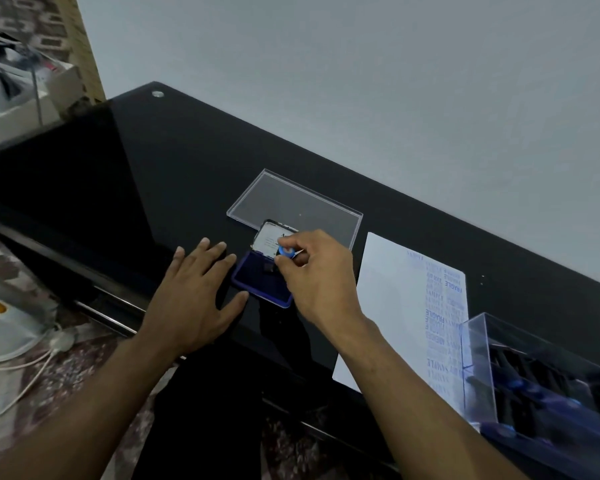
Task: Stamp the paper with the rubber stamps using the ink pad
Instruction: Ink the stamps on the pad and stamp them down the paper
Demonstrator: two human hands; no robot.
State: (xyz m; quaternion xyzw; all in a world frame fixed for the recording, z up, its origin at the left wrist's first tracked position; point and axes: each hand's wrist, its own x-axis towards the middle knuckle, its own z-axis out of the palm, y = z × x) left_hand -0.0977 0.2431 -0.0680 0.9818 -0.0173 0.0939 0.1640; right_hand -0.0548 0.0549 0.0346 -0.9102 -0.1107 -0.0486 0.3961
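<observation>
Head view: right hand pinches one stamp over one ink pad; left hand flat.

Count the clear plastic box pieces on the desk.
2: a flat clear lid behind the ink pad, and a clear box at the right edge over the paper's corner.

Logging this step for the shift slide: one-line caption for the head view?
Right hand presses a blue-topped stamp onto the open ink pad; left hand flat on the table.

A black glass table stands against a grey wall. Left of it, on the patterned floor, lies a white cable (loosely curved).
</observation>
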